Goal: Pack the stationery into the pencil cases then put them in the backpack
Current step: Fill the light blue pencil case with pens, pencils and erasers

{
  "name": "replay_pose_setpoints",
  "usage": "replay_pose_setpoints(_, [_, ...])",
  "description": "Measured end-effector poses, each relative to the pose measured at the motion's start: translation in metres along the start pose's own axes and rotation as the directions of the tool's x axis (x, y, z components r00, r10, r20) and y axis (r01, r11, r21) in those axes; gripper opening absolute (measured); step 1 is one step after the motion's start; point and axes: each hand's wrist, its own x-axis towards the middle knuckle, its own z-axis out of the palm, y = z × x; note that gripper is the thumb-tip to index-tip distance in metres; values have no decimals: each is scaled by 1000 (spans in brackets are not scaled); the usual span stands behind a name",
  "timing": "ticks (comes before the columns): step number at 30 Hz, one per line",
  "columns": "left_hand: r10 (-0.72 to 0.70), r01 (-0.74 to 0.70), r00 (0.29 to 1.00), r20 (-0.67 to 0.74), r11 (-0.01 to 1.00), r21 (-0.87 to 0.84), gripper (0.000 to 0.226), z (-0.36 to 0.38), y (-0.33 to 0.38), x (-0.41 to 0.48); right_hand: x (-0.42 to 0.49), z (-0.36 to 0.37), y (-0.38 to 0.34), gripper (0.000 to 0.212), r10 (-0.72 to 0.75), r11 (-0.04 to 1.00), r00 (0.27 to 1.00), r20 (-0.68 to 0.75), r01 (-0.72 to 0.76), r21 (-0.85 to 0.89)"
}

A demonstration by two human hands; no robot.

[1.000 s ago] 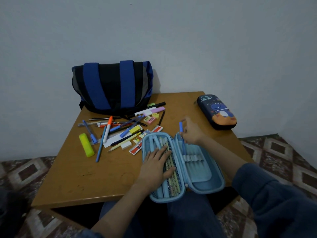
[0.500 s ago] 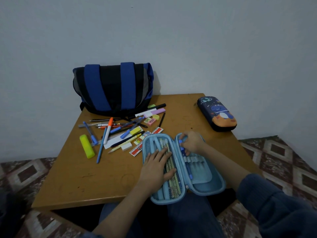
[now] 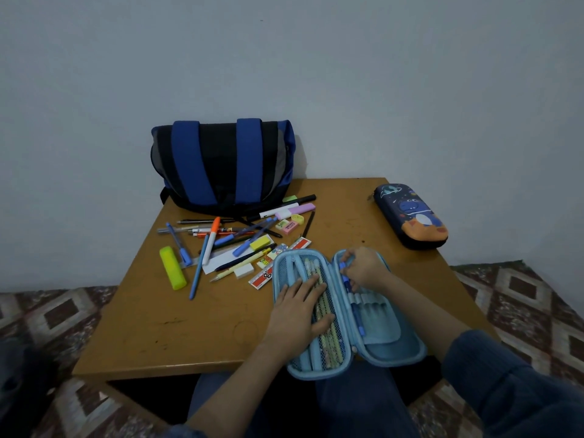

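Note:
A light blue pencil case [image 3: 392,352] lies open at the table's front edge. My left hand [image 3: 300,311] presses flat on the pencils under the mesh of its left half. My right hand [image 3: 363,268] pinches the top of a blue pen [image 3: 355,306] that runs down through the elastic loops of the right half. A heap of loose stationery [image 3: 240,245] lies left of the case: pens, pencils, erasers, rulers, a yellow highlighter [image 3: 172,271]. A dark blue pencil case [image 3: 410,216] with a space print sits shut at the right. The blue and black backpack [image 3: 221,165] stands against the wall.
The wooden table [image 3: 177,324] stands in a corner against a plain wall. Patterned floor tiles [image 3: 521,308] show on both sides. My legs are under the table's front edge.
My right hand brought the blue pen down from above the case and slid it into the loops of the right half. My left hand stayed on the left half.

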Motion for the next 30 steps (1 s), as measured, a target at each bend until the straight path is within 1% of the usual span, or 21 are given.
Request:
replay_pose_setpoints(3, [7, -7, 1000, -14, 999, -36, 65, 1, -1, 1, -1, -2, -3, 10, 4, 999, 1000, 2, -4, -40])
replay_pose_setpoints(5, [5, -16, 997, -71, 988, -155, 61, -3, -2, -2, -2, -5, -5, 4, -44, 988, 999, -21, 40, -148])
replay_pose_setpoints(7, [-25, -18, 988, -149, 959, -282, 57, -10, -7, -6, -4, -7, -8, 22, -90, 964, 994, -61, 71, -257])
replay_pose_setpoints(8, [-50, -7, 982, -182, 954, -301, 55, -15, -13, -9, -4, -7, -9, 29, -106, 958, 991, -80, 80, -277])
replay_pose_setpoints(10, [-131, 68, 967, -217, 958, -277, 55, -23, -33, -16, -3, -5, -14, 30, -147, 945, 983, -111, 106, -308])
replay_pose_setpoints(13, [-292, 254, 928, -233, 950, -181, 58, -33, -76, -28, -3, -1, -28, 21, -223, 915, 965, -141, 157, -371])
replay_pose_setpoints(15, [-375, 354, 896, -238, 926, -129, 62, -36, -102, -37, 0, 8, -40, 19, -284, 895, 947, -148, 206, -396])
replay_pose_setpoints(17, [-442, 421, 866, -233, 897, -137, 63, -36, -113, -42, 6, 19, -51, 19, -342, 878, 930, -134, 266, -399])
replay_pose_setpoints(19, [-467, 443, 852, -238, 884, -149, 63, -35, -112, -42, 11, 31, -65, 19, -398, 849, 912, -103, 324, -416])
replay_pose_setpoints(25, [-468, 457, 844, -262, 883, -105, 58, -33, -112, -41, 33, 71, -101, 18, -534, 749, 846, -11, 467, -469])
replay_pose_setpoints(27, [-464, 449, 845, -265, 886, -119, 57, -35, -112, -42, 42, 81, -112, 24, -561, 708, 828, 21, 492, -507])
replay_pose_setpoints(30, [-460, 441, 841, -283, 888, -132, 55, -38, -111, -42, 54, 89, -123, 37, -566, 651, 821, 72, 499, -572])
